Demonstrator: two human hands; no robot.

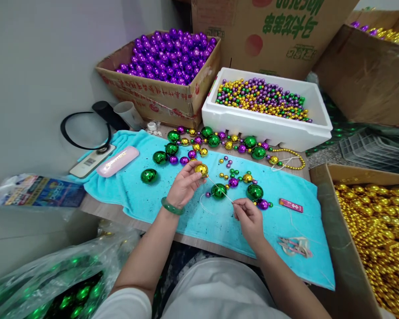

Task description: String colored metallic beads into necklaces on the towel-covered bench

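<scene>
- Gold bead (201,169): pinched by the left hand (185,182), seemingly to keep it steady.
- Needle (226,196): pinched by the right hand (250,221), angled straight at the bead; whether its tip sits inside is too small to tell.
- Blue towel (193,227): spread under both hands, probably to stop things rolling.
- White foam box (266,126): beyond the hands, likely keeping small beads (259,98) within reach.

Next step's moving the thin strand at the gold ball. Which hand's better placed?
Probably the right hand: it already pinches the thin strand, apart from the gold ball. The left hand is occupied holding that ball.
</scene>
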